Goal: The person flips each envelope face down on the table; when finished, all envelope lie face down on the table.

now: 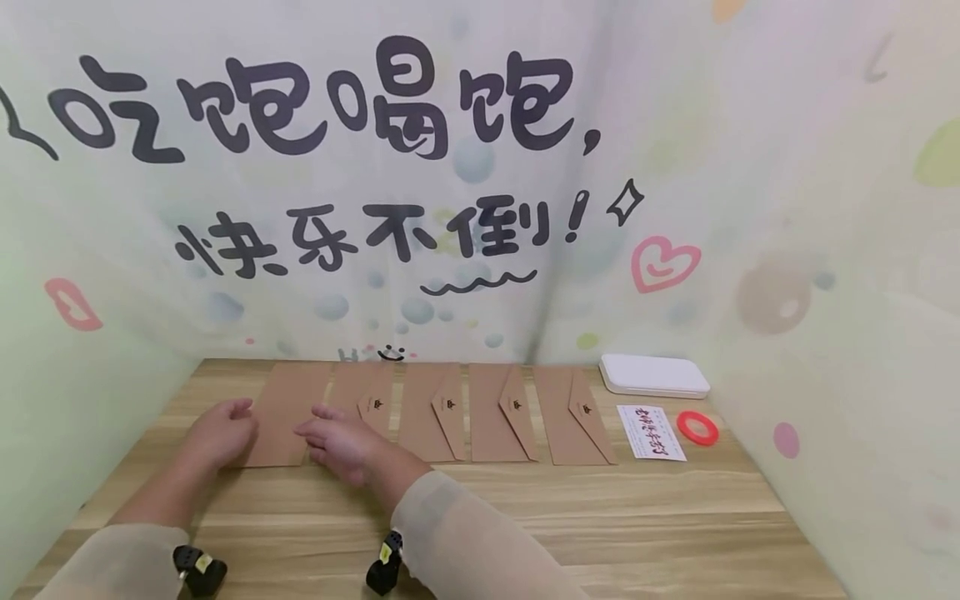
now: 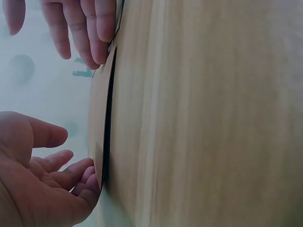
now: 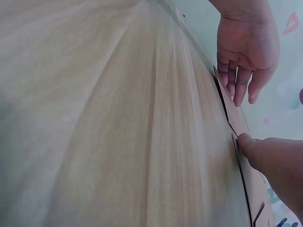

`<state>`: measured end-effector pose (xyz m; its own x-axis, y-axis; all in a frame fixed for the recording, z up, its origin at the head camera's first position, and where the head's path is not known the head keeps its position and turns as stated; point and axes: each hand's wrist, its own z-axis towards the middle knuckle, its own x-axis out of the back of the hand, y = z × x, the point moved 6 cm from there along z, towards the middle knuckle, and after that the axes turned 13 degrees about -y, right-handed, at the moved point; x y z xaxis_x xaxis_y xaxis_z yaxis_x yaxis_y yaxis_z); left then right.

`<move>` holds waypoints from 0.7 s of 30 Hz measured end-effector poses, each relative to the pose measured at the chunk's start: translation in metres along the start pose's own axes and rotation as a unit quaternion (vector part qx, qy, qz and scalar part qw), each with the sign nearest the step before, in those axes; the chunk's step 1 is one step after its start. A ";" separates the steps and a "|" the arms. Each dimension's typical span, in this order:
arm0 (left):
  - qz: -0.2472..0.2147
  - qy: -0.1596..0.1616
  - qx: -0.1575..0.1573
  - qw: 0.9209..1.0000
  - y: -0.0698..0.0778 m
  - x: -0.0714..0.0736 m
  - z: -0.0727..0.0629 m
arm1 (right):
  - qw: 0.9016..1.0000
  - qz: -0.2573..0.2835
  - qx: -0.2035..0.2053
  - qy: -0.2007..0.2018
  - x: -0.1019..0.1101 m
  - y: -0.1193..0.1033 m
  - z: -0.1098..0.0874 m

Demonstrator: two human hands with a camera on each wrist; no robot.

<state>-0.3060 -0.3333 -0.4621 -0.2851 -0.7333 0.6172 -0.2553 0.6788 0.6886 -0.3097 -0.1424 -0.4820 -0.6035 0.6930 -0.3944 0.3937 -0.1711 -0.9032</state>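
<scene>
The leftmost envelope (image 1: 281,417) lies on the counter (image 1: 315,521), long axis front to back, flanked symmetrically: the left grip (image 1: 223,433) touches its left edge, the right grip (image 1: 348,446) is at its right; fingers relaxed, neither visibly pinching anything.

Left grip (image 1: 219,435), right grip (image 1: 347,447), seemingly relaxed
</scene>
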 end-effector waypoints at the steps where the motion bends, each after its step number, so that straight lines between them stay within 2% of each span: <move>1: -0.001 0.000 0.002 1.000 0.000 0.000 0.002 | 1.000 -0.003 0.000 0.000 0.001 0.000 0.001; 7: -0.008 0.010 0.015 1.000 -0.001 0.001 0.007 | 1.000 -0.013 0.011 -0.006 0.003 -0.002 -0.003; 11: -0.024 0.032 0.007 0.999 0.005 -0.002 0.005 | 0.999 -0.012 0.040 -0.003 0.010 -0.011 -0.015; 16: -0.055 0.064 -0.039 0.996 0.031 -0.016 0.001 | 0.996 -0.055 0.072 0.012 0.030 -0.025 -0.028; 21: -0.099 0.056 -0.079 0.990 0.059 -0.035 0.006 | 0.989 -0.117 0.087 0.039 0.054 -0.038 -0.039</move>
<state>-0.3171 -0.2674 -0.4453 -0.1377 -0.8575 0.4957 -0.1450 0.5125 0.8463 -0.3295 -0.0712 -0.4623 -0.6065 0.7782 -0.1631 0.1210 -0.1125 -0.9863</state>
